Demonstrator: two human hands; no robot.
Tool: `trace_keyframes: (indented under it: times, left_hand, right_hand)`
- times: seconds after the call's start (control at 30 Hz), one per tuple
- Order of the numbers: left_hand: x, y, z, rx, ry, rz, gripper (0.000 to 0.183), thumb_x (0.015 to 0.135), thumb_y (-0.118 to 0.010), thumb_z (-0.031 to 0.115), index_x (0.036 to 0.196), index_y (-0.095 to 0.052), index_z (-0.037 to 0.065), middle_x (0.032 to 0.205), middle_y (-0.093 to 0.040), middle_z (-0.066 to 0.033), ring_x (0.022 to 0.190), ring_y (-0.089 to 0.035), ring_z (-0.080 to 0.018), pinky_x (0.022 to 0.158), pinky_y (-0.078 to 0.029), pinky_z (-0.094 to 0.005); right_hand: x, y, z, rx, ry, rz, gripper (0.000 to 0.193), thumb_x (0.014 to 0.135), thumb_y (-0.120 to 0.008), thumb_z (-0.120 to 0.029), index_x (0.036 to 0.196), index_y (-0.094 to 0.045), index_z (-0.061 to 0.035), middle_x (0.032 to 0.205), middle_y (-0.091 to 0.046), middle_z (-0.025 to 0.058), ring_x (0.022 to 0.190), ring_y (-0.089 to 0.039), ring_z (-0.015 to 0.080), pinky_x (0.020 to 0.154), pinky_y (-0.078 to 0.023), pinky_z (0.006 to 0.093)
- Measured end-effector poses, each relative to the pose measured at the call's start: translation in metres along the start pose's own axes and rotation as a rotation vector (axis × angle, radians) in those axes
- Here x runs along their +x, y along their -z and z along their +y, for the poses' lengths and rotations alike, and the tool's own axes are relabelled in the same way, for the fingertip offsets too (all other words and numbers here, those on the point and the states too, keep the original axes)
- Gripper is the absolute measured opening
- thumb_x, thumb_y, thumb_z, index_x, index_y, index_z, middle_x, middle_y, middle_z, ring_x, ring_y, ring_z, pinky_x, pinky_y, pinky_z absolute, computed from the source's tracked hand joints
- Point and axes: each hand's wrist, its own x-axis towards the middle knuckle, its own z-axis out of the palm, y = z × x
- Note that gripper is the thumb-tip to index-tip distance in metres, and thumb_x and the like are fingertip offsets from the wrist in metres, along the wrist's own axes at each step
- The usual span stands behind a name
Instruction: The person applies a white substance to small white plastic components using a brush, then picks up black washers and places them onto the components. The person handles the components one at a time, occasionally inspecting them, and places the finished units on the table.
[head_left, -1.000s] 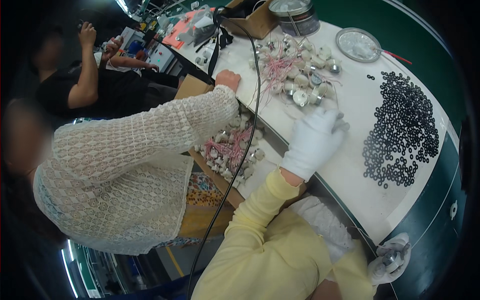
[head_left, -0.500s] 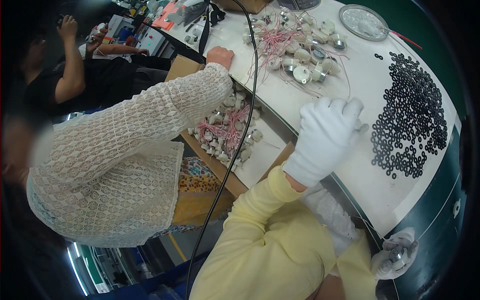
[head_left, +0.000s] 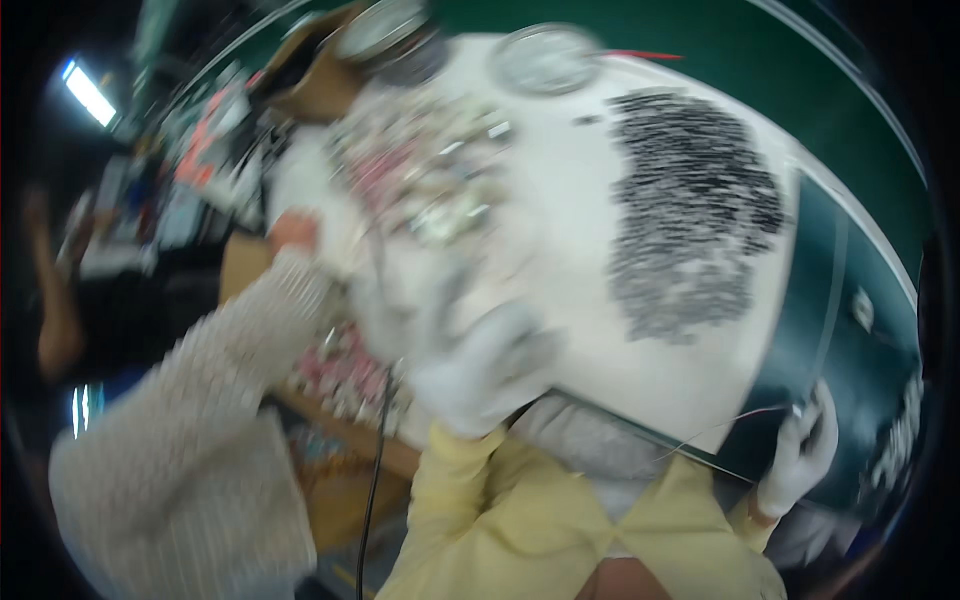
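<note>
Spreading its gloved fingers wide, the left hand [head_left: 480,365] stands over the near edge of the white desk [head_left: 570,270], blurred; thumb and fingers are apart, and whether it touches anything I cannot tell; just beyond it lies the heap of white and silvery parts with pink wires [head_left: 430,180], toward the left of the desk; the right hand [head_left: 805,440], also in a white glove, is at the dark green surface [head_left: 810,290] on the right, its fingers bent – I cannot tell whether they are clamped on something; a thin wire [head_left: 735,416] curves from the front of the desk up to its fingertips; farther along the green lies a small white piece [head_left: 862,308]; a broad patch of small black pieces [head_left: 690,210], smeared into streaks, covers the desk's right part – behind it, toward the far edge, sit a round dish [head_left: 548,60] and a red stick [head_left: 645,55]; at left a co-worker's lacy sleeve [head_left: 170,450] reaches toward the desk, past a black cable [head_left: 375,480]
</note>
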Motion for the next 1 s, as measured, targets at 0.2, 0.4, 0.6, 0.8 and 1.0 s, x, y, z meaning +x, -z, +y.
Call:
trace_keyframes:
  times: [0.2,0.4,0.6,0.8,1.0]
  left_hand:
    - [-0.039,-0.032,-0.013,-0.467,0.284,0.238,0.032,0.104,-0.05,0.033,0.109,-0.051,0.001,0.096,-0.062,-0.0193,0.09,-0.061,-0.0295,0.084,-0.052,-0.0371]
    - [-0.045,-0.038,-0.018,-0.725,0.455,0.218,0.037,0.107,-0.043,0.038,0.109,-0.05,0.002,0.096,-0.057,-0.0143,0.088,-0.055,-0.0247,0.084,-0.048,-0.0355]
    - [-0.053,-0.021,-0.034,-0.813,0.613,0.165,0.045,0.107,-0.036,0.044,0.112,-0.05,0.001,0.104,-0.052,-0.012,0.093,-0.052,-0.0226,0.088,-0.044,-0.0363]
    - [-0.04,-0.018,-0.013,-0.774,0.78,0.136,0.036,0.108,-0.04,0.037,0.118,-0.05,0.003,0.095,-0.053,-0.0106,0.088,-0.053,-0.0227,0.09,-0.045,-0.0369]
    - [-0.039,-0.012,-0.004,-0.69,0.811,-0.04,0.044,0.108,-0.04,0.036,0.126,-0.051,-0.003,0.116,-0.055,-0.0137,0.11,-0.053,-0.0244,0.098,-0.044,-0.0367]
  right_hand:
    - [0.049,0.062,0.0,-0.574,0.05,-0.23,0.039,0.072,-0.08,-0.013,0.108,-0.068,-0.0084,0.076,-0.058,0.0032,0.072,-0.056,0.0253,0.068,-0.041,0.0381]
    - [0.075,0.074,0.03,-0.803,0.135,-0.272,0.042,0.076,-0.079,-0.027,0.113,-0.066,-0.0136,0.08,-0.063,0.0052,0.075,-0.063,0.0294,0.067,-0.046,0.0417]
    - [0.109,0.07,0.062,-0.843,0.126,-0.207,0.043,0.079,-0.078,-0.028,0.116,-0.066,-0.01,0.084,-0.069,0.0075,0.076,-0.068,0.029,0.066,-0.052,0.0404]
    - [0.103,0.07,0.068,-0.653,0.039,-0.143,0.036,0.082,-0.073,-0.019,0.115,-0.067,-0.006,0.092,-0.074,0.0085,0.076,-0.07,0.0254,0.068,-0.055,0.0361]
    - [0.11,0.052,0.061,-0.606,-0.107,-0.112,0.022,0.081,-0.073,-0.012,0.1,-0.068,-0.0021,0.087,-0.074,0.0109,0.075,-0.073,0.0222,0.069,-0.056,0.0314]
